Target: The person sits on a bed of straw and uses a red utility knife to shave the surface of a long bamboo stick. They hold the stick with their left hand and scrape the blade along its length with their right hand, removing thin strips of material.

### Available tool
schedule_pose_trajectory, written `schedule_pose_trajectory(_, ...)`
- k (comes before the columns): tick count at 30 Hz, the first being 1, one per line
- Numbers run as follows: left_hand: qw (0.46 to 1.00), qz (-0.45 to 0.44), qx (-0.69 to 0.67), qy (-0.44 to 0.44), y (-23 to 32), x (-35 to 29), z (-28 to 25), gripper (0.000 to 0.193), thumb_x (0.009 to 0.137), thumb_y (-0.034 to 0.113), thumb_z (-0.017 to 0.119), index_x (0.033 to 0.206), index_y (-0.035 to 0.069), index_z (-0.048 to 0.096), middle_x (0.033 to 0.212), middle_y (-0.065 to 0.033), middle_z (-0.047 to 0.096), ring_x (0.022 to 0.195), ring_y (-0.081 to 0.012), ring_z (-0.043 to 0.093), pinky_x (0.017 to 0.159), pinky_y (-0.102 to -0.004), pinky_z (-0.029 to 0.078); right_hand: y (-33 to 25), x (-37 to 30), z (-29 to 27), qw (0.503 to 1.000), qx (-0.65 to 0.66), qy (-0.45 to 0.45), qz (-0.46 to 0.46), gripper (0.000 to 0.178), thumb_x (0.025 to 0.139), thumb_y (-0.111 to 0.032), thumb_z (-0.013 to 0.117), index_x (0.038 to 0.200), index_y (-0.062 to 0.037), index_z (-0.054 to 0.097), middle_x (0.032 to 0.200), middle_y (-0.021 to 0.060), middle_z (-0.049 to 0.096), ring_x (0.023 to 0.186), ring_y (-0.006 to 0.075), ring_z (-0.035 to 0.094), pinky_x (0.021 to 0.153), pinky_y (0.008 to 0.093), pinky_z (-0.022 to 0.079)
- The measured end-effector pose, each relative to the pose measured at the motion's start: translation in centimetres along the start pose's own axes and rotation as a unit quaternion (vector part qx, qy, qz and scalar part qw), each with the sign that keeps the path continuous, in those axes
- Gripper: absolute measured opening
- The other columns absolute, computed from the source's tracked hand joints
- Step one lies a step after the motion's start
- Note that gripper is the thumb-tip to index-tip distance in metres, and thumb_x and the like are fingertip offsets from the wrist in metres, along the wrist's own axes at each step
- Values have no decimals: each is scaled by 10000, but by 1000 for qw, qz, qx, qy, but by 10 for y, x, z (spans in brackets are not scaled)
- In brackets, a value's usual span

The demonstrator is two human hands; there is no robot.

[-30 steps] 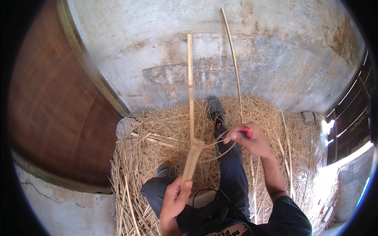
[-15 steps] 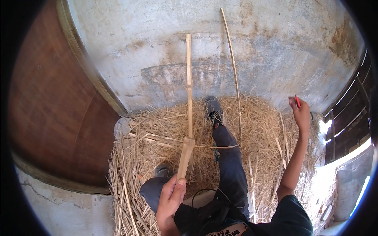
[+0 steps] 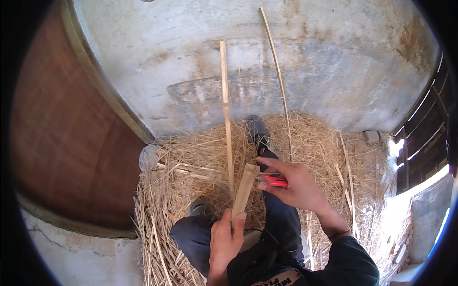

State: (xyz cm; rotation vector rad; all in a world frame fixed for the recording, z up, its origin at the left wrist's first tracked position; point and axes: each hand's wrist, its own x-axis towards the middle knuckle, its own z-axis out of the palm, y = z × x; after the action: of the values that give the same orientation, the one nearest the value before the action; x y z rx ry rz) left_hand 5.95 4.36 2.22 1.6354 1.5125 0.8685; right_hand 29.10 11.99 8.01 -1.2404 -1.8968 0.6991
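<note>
My left hand (image 3: 225, 243) is closed around the lower end of a short split bamboo piece (image 3: 244, 190), which tilts up and to the right above my lap. Close to the bamboo's upper end, my right hand (image 3: 304, 188) grips a red-handled knife (image 3: 276, 181). Its blade side points toward the bamboo; the fingertips partly cover it, so I cannot tell whether the edge touches. Behind the short piece, a long bamboo strip (image 3: 224, 76) stands against the wall. A thinner bamboo strip (image 3: 275, 57) leans on the wall to its right.
Straw and bamboo shavings (image 3: 315, 143) cover the floor around my legs. A stained plaster wall (image 3: 315, 81) rises ahead, with a brown door panel (image 3: 62, 133) at left and dark slats (image 3: 424, 128) at right. Loose bamboo strips (image 3: 160, 248) lie at lower left.
My right hand has come in from the far right with the red-handled knife to the bamboo's upper end. My left hand and the bamboo piece have shifted slightly right.
</note>
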Motion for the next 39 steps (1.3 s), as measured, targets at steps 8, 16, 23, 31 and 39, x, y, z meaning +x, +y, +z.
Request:
schedule_pose_trajectory(8,999,16,16,27,-5,-1,-1,270,1083,246,632,1041,-19,609,653,-239,607,618,-470,637,592,-524,474,24,1,26,990,-126,-1,-66,484,850,-47,751,1329,-34,678,892,185,760,797,385,745,686,464,585)
schedule_pose_trajectory(16,999,28,25,25,-7,-2,0,279,1085,253,634,1023,-17,605,643,-235,588,597,-461,614,578,-513,459,32,4,14,975,-169,-20,-140,434,805,-60,765,1234,-59,700,759,142,731,679,374,719,614,466,565)
schedule_pose_trajectory(23,970,-65,-215,-94,-37,-3,-9,351,1145,291,556,928,15,570,646,-15,475,580,-106,451,543,-319,362,30,19,-6,988,34,-83,-124,316,917,-179,776,1206,-62,722,913,154,729,872,325,728,698,418,559)
schedule_pose_trajectory(31,952,-93,-275,-99,-34,-3,-11,443,1176,367,457,888,42,545,686,16,454,620,-84,405,553,-297,332,13,-36,13,937,-106,94,-319,277,876,-322,848,1090,-160,782,1102,59,666,777,172,688,637,305,554)
schedule_pose_trajectory(39,962,-82,-238,-109,-22,-7,-11,433,1173,337,417,901,26,545,664,-1,452,598,-114,427,558,-314,350,20,-25,35,941,-171,135,-258,459,784,-307,911,1185,-122,784,944,16,674,658,161,682,552,300,547)
